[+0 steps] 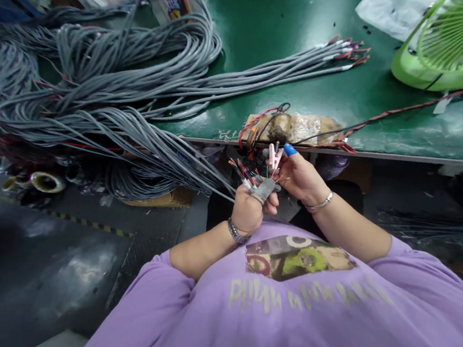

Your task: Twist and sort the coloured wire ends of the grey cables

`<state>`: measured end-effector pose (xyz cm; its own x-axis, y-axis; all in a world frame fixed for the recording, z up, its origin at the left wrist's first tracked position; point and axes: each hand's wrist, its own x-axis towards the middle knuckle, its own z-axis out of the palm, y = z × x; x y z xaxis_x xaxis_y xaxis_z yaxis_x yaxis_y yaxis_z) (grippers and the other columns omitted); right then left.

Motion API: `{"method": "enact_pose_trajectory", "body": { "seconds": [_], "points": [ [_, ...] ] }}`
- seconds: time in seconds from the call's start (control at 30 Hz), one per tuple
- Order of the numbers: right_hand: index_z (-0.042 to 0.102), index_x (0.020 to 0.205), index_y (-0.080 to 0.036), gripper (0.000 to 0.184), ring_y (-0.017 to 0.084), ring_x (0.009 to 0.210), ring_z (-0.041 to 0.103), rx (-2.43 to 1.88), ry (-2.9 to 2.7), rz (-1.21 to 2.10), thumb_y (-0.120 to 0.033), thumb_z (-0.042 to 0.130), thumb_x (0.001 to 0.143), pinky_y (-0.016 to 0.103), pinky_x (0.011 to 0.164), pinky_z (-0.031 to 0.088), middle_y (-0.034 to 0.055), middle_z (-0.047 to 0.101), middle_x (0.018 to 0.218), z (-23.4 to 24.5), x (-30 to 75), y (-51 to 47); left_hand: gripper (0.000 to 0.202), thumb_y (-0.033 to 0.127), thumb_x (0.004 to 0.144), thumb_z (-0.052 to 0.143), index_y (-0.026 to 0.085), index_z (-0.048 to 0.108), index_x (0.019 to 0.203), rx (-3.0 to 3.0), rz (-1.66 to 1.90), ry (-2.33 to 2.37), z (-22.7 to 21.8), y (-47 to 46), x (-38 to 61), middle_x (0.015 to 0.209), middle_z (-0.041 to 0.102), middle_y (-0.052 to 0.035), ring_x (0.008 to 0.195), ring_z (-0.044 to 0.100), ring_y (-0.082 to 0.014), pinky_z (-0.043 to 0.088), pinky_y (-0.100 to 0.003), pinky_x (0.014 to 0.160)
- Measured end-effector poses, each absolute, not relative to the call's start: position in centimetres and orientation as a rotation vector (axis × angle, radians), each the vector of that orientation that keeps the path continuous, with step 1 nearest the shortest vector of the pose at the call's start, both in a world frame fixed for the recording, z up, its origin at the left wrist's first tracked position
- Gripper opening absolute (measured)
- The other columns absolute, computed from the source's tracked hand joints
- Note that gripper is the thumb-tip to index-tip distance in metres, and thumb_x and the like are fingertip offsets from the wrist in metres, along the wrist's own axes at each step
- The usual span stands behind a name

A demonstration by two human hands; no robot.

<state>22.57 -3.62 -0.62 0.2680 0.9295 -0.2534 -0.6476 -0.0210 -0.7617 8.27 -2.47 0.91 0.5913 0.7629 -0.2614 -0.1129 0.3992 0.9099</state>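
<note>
My left hand (249,209) is closed around the end of a grey cable (198,173), whose thin coloured wires (252,175) fan out above the fist. A grey finger cot covers one left finger. My right hand (301,179) is closed next to it, pinching a pink clip (274,157) against the wire ends. Its thumb wears a blue finger cot (290,149). Both hands are held close to my chest, just in front of the table edge.
A large pile of grey cables (99,82) covers the left of the green table (289,16) and hangs over its edge. A straight bundle with stripped ends (306,62) lies across the table. A green fan (446,43), a plastic bag (400,1) and taped wires (288,125) are also there.
</note>
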Motion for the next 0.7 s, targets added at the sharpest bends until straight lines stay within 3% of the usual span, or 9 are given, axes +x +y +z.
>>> {"method": "enact_pose_trajectory", "body": {
  "seconds": [0.23,0.7],
  "points": [
    [0.063,0.075,-0.021,0.065,0.013,0.057,0.057,-1.011,-0.419,1.233,-0.086,0.057,0.071,0.027,0.057,0.047,0.0016,0.065,0.067,-1.0,21.7,-2.8,0.05,0.065,0.07,0.072,0.017,0.059,0.072,1.052,0.644,0.809,0.9,-2.2,8.8,0.054,0.062,0.0018,0.036,0.051,-0.0071,0.037,-0.019,0.035],
    [0.062,0.074,-0.021,0.054,0.01,0.049,0.054,-0.871,-0.259,1.333,-0.074,0.069,0.072,0.026,0.054,0.049,-0.0016,0.065,0.063,-0.9,21.8,-2.2,0.047,0.061,0.072,0.072,0.016,0.058,0.07,1.043,0.634,0.835,0.2,-2.2,8.7,0.054,0.061,0.0028,0.036,0.051,-0.0064,0.038,-0.018,0.036]
  ]
}}
